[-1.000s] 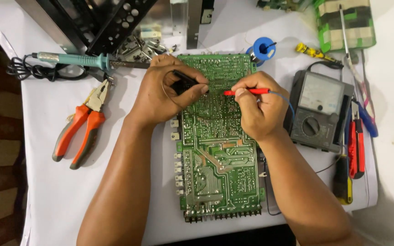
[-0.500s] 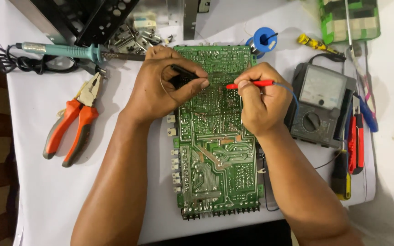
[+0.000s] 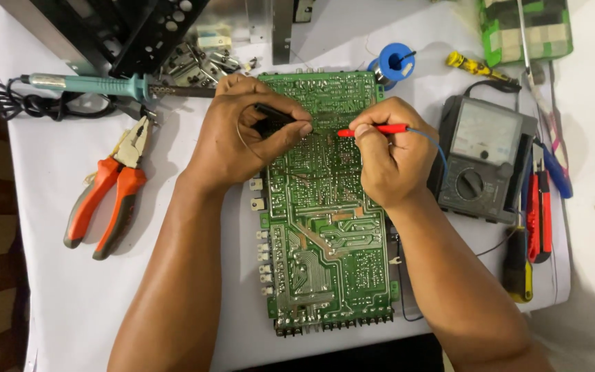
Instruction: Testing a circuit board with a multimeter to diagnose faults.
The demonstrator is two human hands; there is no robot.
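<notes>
A large green circuit board (image 3: 325,234) lies solder side up on the white table. My left hand (image 3: 246,134) grips a black test probe (image 3: 275,114), its tip down on the upper part of the board. My right hand (image 3: 394,155) pinches a red test probe (image 3: 373,129) that points left toward the black one, its tip on the board. A blue lead runs from the red probe to the grey analog multimeter (image 3: 480,158) at the right.
Orange-handled pliers (image 3: 108,189) lie at the left, a teal soldering iron (image 3: 94,85) and black metal chassis (image 3: 139,27) behind. A blue solder spool (image 3: 394,62), a yellow tool (image 3: 473,65), a green checked pouch (image 3: 525,27) and red and yellow tools (image 3: 535,220) sit at the right.
Both hands hold the same pose on the board; the probe tips stay close together. The view has drifted slightly, so everything sits a little lower and left in the picture.
</notes>
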